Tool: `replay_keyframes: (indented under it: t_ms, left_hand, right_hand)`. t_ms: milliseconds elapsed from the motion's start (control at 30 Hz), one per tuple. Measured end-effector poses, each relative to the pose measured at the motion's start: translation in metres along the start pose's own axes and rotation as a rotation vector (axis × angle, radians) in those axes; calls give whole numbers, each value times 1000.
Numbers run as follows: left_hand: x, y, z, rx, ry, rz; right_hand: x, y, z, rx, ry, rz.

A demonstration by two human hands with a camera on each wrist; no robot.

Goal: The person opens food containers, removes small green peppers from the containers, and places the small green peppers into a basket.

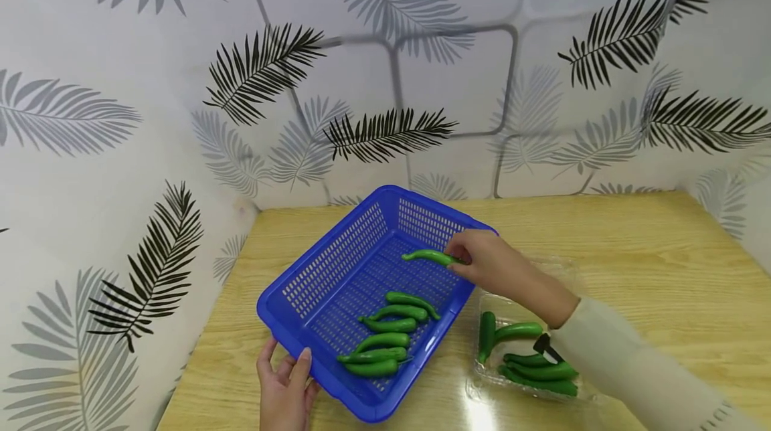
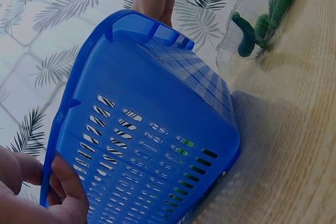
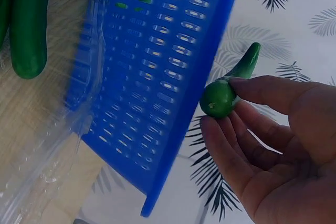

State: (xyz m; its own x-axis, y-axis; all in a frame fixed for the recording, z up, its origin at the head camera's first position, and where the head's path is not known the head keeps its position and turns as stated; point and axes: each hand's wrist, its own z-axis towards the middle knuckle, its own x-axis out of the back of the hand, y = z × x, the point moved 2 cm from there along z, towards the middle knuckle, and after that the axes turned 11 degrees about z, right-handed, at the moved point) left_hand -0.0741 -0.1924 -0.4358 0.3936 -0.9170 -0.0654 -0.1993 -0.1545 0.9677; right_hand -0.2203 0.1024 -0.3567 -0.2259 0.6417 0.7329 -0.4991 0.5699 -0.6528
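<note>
while the left hand point(image 1: 284, 384) gripped the rim of the blue basket point(image 1: 361, 277), its thumb and fingers clamped on the edge, the right hand point(image 1: 484, 262) pinched a green pepper point(image 1: 429, 255) between thumb and fingers, over the basket's far right part. loose peppers point(image 1: 385, 340) lay inside, nearer the front; others sat in a clear box point(image 1: 500, 305) beside it on the wooden table point(image 1: 235, 357).

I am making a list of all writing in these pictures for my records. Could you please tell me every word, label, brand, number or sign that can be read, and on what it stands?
Readable text: none.
Too small and blurred to read: dark lettering near the bottom edge of the head view, on the right sleeve.
No writing is visible on the blue basket, green peppers or clear container.
</note>
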Motion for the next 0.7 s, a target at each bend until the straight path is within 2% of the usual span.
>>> replay_keyframes:
  t_ms: [200,433,567,700]
  left_hand:
    - [0,1,0,1,-1,2]
    - [0,1,0,10,5,19]
    - [0,1,0,10,3,19]
    - [0,1,0,10,-1,20]
  right_hand:
    - [-14,8,9,-27,-46,4]
    - [-31,7,19,-71,-123,-65]
    - [-40,4,25,-111,-150,-103]
    - [-48,5,28,-190,-176,-101]
